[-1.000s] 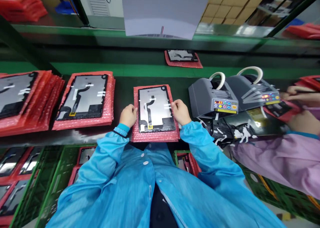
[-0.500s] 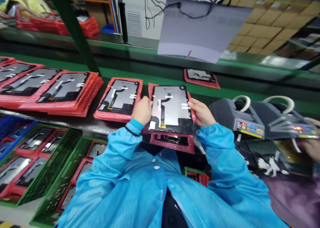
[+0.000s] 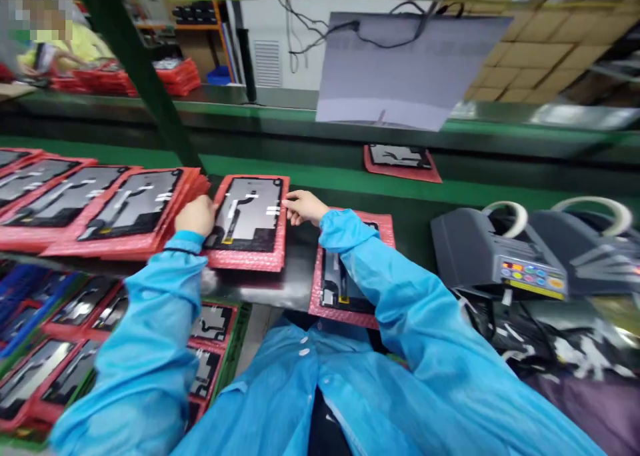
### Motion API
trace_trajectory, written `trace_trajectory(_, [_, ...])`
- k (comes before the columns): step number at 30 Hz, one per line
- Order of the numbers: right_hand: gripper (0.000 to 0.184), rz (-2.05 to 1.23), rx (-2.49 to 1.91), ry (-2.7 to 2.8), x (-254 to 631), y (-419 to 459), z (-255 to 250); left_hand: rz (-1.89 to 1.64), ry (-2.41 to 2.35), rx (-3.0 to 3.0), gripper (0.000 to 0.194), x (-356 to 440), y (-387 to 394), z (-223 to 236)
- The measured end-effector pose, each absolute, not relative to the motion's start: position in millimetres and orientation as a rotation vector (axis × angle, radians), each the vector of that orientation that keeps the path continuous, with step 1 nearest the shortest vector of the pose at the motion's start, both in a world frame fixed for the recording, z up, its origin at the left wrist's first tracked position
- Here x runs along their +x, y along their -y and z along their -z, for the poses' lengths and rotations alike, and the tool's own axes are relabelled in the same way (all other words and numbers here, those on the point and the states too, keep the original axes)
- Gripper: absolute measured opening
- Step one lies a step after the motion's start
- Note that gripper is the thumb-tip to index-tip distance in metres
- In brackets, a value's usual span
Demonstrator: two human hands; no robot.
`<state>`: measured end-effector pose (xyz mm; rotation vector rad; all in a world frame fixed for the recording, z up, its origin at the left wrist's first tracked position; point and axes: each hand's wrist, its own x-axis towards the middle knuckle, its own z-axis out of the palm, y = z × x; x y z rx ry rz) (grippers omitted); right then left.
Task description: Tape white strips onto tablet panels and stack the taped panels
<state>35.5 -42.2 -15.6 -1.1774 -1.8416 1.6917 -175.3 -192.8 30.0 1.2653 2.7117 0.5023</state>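
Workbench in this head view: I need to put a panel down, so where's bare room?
Bare dark bench shows below the red bubble mailer, beside the lower mailer by the right sleeve. A narrower strip lies between that mailer and the tape dispensers. Left of the hands, stacked panels crowd the bench.

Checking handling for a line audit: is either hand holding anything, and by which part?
The left hand and right hand are at opposite edges of the black-framed panel on its red bubble mat. It lies flat; a grip cannot be told.
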Motion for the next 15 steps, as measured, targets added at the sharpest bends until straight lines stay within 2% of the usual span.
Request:
trace_trajectory(2, [0.009, -1.482, -1.354, 1.832, 66.9, 5.0, 15.5, -0.515, -2.730, 1.354, 0.027, -154.7, 198.7, -42.0])
trace_trajectory(4, [0.003, -1.065, -1.665, 1.746, 111.7, -42.1, 12.9, -0.676, -2.807, 1.647, 0.026, -114.6, 207.4, -51.9])
trace_trajectory(7, [0.015, -0.657, -1.952, 1.551, 188.0, -110.3, 10.4, -0.875, -2.200, 2.352, 0.020, -32.5, 217.7, -40.9])
trace_trajectory(10, [0.028, -0.452, -2.113, 1.398, 248.1, -163.2, 16.0, -1.024, -1.608, 2.681, 0.015, 33.9, 205.7, -0.7])
trace_trajectory(15, [0.039, -0.353, -2.272, 1.254, 293.7, -233.1, 37.8, -1.036, -1.683, 2.519, 0.019, 54.8, 160.4, 59.9])
